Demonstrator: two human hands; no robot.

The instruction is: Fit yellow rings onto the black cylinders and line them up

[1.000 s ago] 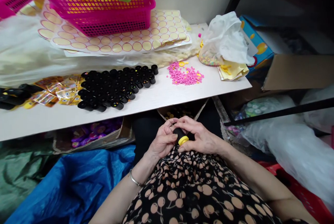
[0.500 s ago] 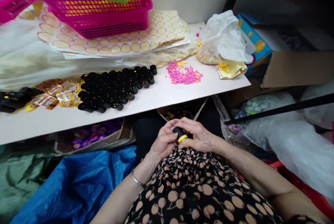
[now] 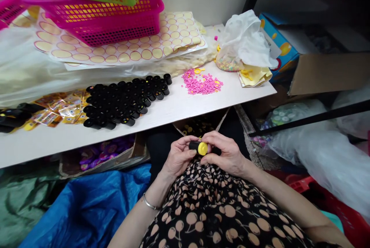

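Note:
A small black bottle with a yellow cap point(image 3: 199, 147) is held above my lap, its cap turned toward me and to the right. My left hand point(image 3: 180, 157) pinches the black body between thumb and fingers. Around the yellow cap curve the thumb and fingers of my right hand point(image 3: 227, 153). A dark shape shows inside the right hand's curl; whether it is held cannot be made out. On the table ahead stand many similar black bottles point(image 3: 121, 99), packed close together. To their right lies a pile of small pink pieces point(image 3: 202, 84) with a yellow ring-ended wand point(image 3: 199, 71).
Shiny printed packets point(image 3: 68, 109) lie left of the bottles. Pink baskets point(image 3: 121, 28) stand on sticker sheets point(image 3: 115, 57) at the back. A white bag point(image 3: 245, 39) sits near the right end. Below the table edge are a carton of purple items point(image 3: 101, 153) and a box point(image 3: 198, 126).
The bottle has been tilted from slanting downward to nearly level, its yellow cap now facing me. My right hand has shifted slightly right, and the view has moved a little.

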